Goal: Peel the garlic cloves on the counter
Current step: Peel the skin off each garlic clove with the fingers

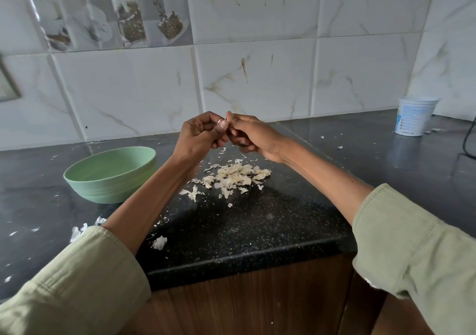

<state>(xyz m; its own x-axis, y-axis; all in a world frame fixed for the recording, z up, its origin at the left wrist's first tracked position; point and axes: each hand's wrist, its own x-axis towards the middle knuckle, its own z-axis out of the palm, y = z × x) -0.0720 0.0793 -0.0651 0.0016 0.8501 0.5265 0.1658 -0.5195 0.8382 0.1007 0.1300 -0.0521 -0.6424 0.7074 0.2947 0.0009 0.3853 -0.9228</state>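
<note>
Left hand (199, 133) and right hand (248, 135) are raised together above the counter (257, 221), fingertips meeting. Both have fingers curled, pinching a small garlic clove (223, 123) between them; the clove is largely hidden by the fingers and its condition cannot be determined. Directly below the hands, near the middle of the counter, lies a heap of garlic peels (233, 176), with loose flakes scattered toward the front edge and the left side. A green bowl (110, 175) stands upright to the left of the heap, apart from it; its contents are not visible. A white plastic tub (414, 115) stands near the back right corner of the counter, against the tiled wall (257, 77). Both forearms emerge from rolled pale green sleeves (412, 244).
</note>
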